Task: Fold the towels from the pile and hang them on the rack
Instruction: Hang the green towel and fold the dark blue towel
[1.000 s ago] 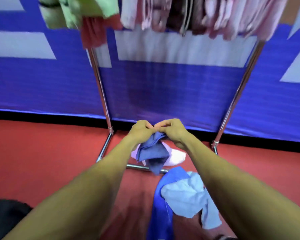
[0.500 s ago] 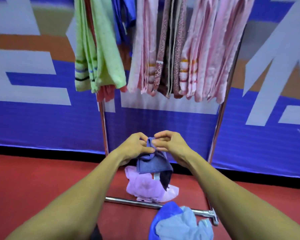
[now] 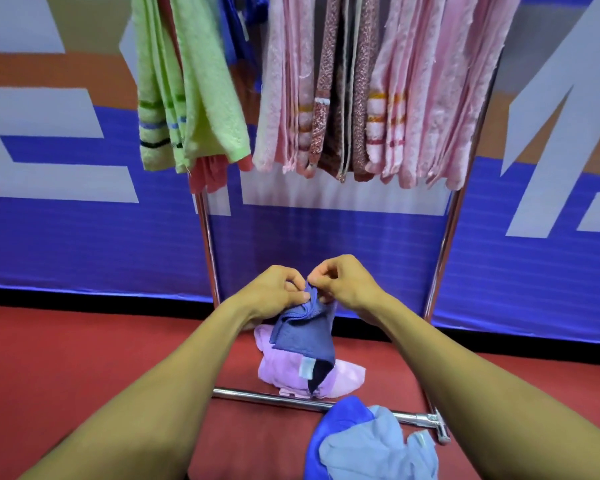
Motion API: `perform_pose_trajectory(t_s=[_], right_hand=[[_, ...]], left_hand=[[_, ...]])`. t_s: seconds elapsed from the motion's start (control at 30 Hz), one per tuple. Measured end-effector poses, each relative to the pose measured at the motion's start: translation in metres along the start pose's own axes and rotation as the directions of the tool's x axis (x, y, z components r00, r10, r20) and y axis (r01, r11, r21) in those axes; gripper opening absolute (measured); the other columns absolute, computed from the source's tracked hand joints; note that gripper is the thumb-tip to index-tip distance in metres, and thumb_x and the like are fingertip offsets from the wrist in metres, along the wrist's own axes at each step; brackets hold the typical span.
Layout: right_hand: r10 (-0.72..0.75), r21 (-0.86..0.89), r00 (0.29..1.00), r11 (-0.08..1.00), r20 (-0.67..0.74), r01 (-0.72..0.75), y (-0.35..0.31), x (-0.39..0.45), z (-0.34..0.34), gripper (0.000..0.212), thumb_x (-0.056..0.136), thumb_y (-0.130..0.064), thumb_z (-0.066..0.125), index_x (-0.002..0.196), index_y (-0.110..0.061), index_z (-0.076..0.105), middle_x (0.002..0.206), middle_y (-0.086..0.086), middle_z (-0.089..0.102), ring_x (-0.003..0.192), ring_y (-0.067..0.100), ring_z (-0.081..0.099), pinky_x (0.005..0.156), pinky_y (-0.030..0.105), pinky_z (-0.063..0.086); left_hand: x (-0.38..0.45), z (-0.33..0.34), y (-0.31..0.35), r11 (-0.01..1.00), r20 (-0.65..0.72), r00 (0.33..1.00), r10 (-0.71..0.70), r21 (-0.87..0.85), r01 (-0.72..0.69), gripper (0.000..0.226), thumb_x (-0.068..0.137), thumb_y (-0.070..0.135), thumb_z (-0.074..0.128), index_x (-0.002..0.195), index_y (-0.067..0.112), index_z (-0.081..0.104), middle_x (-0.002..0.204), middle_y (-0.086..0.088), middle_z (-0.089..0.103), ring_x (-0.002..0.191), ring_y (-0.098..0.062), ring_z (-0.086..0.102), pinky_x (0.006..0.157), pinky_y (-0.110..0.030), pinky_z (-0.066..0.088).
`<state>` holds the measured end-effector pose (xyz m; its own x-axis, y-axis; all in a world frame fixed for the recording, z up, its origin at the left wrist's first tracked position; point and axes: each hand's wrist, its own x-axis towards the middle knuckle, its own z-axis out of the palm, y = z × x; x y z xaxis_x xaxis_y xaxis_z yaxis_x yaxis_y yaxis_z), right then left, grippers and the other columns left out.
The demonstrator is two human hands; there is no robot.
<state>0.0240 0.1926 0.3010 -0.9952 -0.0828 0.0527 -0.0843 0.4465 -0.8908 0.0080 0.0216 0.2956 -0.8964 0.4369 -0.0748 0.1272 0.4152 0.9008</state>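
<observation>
Most of what we saw was the blue banner (image 3: 326,237) with its grey and orange shapes, stretched along the back above a red floor (image 3: 66,358). In front of it stood the chrome rack (image 3: 207,237), its two uprights rising from a base bar that lay on the floor. We counted several towels already hanging from the top: a green towel (image 3: 201,81) with dark stripes on the left, a strip of blue cloth (image 3: 236,36) behind it, a red towel (image 3: 207,173) showing below the green hem, then a row of pink towels (image 3: 430,98) with a brown patterned towel (image 3: 343,98) among them. Down at the lower right the pile (image 3: 371,441) lay on the floor, a bright blue towel under a pale blue one, touching the base bar. A lilac towel (image 3: 340,375) sat crumpled just behind that bar. We held the dark blue towel (image 3: 305,334) up in front of the rack, low between the uprights and above the lilac one, its lower part hanging bunched with a small pale label (image 3: 306,368) showing. Our left hand (image 3: 274,292) pinched its top edge with curled fingers, and our right hand (image 3: 347,282) pinched the same edge right beside it, the two hands almost touching.
</observation>
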Motion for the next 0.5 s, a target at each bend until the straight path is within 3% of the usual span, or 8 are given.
perform_pose_trajectory(t_s=[0.1, 0.17, 0.27, 0.37, 0.43, 0.5], right_hand=[[0.016, -0.056, 0.999, 0.998, -0.028, -0.017, -0.001, -0.004, 0.001, 0.025, 0.096, -0.006, 0.053, 0.073, -0.013, 0.057, 0.067, 0.002, 0.061, 0.053, 0.012, 0.057, 0.053, 0.022, 0.049], [0.044, -0.035, 0.998, 0.998, -0.044, -0.046, 0.001, -0.006, 0.006, 0.021, 0.097, -0.004, 0.043, 0.079, -0.013, 0.049, 0.067, 0.004, 0.060, 0.056, 0.017, 0.057, 0.053, 0.025, 0.049], [0.061, 0.031, 0.996, 0.998, -0.062, -0.059, 0.003, -0.004, 0.013, 0.017, 0.098, -0.006, 0.039, 0.084, -0.013, 0.046, 0.066, 0.006, 0.059, 0.053, 0.017, 0.057, 0.053, 0.028, 0.047], [0.053, 0.117, 0.997, 0.992, -0.049, -0.047, -0.001, -0.004, 0.019, 0.024, 0.100, -0.033, 0.049, 0.088, -0.013, 0.050, 0.069, 0.004, 0.060, 0.054, 0.015, 0.056, 0.053, 0.028, 0.049], [0.052, 0.110, 0.998, 0.993, -0.022, -0.050, -0.002, -0.004, 0.020, 0.039, 0.088, -0.050, 0.063, 0.091, -0.013, 0.052, 0.067, -0.001, 0.062, 0.057, 0.013, 0.057, 0.056, 0.028, 0.050], [0.032, 0.010, 0.999, 0.999, -0.006, -0.032, 0.001, -0.004, 0.021, 0.034, 0.079, -0.036, 0.076, 0.094, -0.014, 0.056, 0.064, -0.004, 0.064, 0.057, 0.009, 0.057, 0.061, 0.031, 0.052]], left_hand=[[0.004, -0.007, -0.003, 0.989, -0.070, 0.997, 0.016, 0.146, -0.005, 0.010, 0.089, 0.007, 0.069, 0.080, 0.008, 0.066, 0.065, 0.000, 0.065, 0.058, -0.010, 0.053, 0.063, -0.026, 0.046], [0.008, -0.008, -0.003, 0.964, -0.132, 0.989, 0.063, 0.263, -0.026, 0.008, 0.088, 0.012, 0.069, 0.080, 0.013, 0.069, 0.069, 0.004, 0.066, 0.057, -0.005, 0.054, 0.063, -0.023, 0.046], [0.011, -0.006, 0.001, 0.968, -0.184, 0.978, 0.101, 0.245, -0.054, 0.008, 0.086, 0.014, 0.070, 0.078, 0.017, 0.071, 0.067, 0.009, 0.066, 0.055, 0.001, 0.053, 0.062, -0.019, 0.044], [0.010, -0.008, 0.001, 0.975, -0.219, 0.970, 0.104, 0.216, -0.056, 0.007, 0.085, 0.012, 0.069, 0.080, 0.015, 0.073, 0.070, 0.002, 0.069, 0.061, -0.005, 0.055, 0.064, -0.022, 0.047], [0.009, -0.011, 0.001, 0.981, -0.257, 0.960, 0.115, 0.184, -0.068, 0.012, 0.083, 0.008, 0.066, 0.080, 0.016, 0.074, 0.070, -0.002, 0.071, 0.062, -0.007, 0.057, 0.063, -0.027, 0.049], [0.009, -0.014, 0.001, 0.988, -0.280, 0.954, 0.104, 0.136, -0.068, 0.013, 0.086, 0.007, 0.064, 0.081, 0.016, 0.072, 0.064, 0.001, 0.067, 0.055, -0.007, 0.054, 0.051, -0.026, 0.046]])
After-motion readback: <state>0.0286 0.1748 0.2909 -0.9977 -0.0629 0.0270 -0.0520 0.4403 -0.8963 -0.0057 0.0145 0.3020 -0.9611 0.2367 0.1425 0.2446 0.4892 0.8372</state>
